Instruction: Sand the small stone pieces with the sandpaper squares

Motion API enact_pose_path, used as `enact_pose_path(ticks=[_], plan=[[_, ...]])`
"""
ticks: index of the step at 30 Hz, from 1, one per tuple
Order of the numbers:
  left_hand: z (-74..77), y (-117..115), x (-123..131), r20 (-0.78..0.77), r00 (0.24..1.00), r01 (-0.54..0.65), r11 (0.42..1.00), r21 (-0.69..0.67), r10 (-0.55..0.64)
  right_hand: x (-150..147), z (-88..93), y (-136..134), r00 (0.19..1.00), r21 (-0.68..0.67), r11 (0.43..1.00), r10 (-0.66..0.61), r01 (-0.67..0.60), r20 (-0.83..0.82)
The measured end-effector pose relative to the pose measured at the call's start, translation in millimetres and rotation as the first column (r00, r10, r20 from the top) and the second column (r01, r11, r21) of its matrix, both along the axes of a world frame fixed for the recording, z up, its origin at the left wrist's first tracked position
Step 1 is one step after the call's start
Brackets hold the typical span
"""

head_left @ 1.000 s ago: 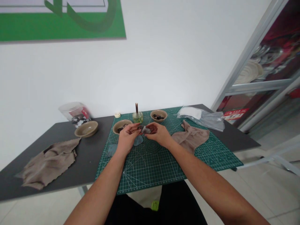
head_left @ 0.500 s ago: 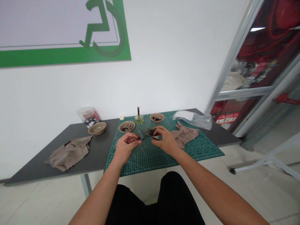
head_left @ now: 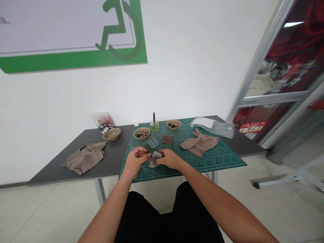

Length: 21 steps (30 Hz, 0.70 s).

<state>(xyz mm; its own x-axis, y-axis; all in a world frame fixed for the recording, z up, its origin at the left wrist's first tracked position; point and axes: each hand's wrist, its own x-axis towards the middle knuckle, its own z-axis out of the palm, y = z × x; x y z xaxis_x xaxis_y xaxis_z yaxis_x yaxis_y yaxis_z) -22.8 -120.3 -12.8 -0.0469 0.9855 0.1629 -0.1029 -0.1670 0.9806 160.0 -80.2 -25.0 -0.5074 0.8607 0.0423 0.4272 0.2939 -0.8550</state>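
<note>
Above the front part of the green cutting mat (head_left: 202,165), my right hand (head_left: 170,158) grips a crumpled, mottled grey cloth (head_left: 154,163). Close beside it, my left hand (head_left: 136,161) is closed in a pinch. A small dark thing shows at its fingertips, too small to name, touching or very near the cloth. Just beyond the hands lie two thin square sheets, a grey-blue sheet (head_left: 153,142) and a brown sheet (head_left: 167,139). They look like sandpaper.
Behind the sheets stand a bowl of small pieces (head_left: 141,133), a glass jar (head_left: 154,126) and another bowl (head_left: 173,125). Brown cloths lie right (head_left: 199,143) and left (head_left: 87,157). At the left are a bowl (head_left: 111,134) and a clear tub (head_left: 103,122); a plastic bag (head_left: 215,126) lies back right.
Both thin sheets have left my hands and now lie on the mat. My right hand has taken hold of the mottled grey cloth, and my hands have come closer together.
</note>
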Motion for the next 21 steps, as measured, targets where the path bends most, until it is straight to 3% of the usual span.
enact_pose_path(ticks=[7, 12, 18, 21], plan=[[-6.3, 5, 12, -0.052, 0.996, 0.061, 0.985, -0.161, -0.07, 2, -5.7, 1, 0.986, 0.246, 0.964, -0.131, 0.103, 0.099], [-9.8, 9, 21, -0.125, 0.987, 0.064, 0.968, -0.242, -0.097, 11, -16.1, -2, 0.976, 0.381, 0.904, -0.218, 0.193, 0.023], [-14.6, 17, 27, -0.47, 0.878, 0.016, 0.988, -0.152, -0.087, 16, -17.4, -5, 0.999, 0.381, 0.924, -0.019, 0.035, -0.044], [-12.8, 18, 28, -0.599, 0.794, 0.023, 0.99, -0.142, -0.105, 16, -16.6, -7, 0.999, 0.392, 0.919, -0.034, 0.035, -0.011]])
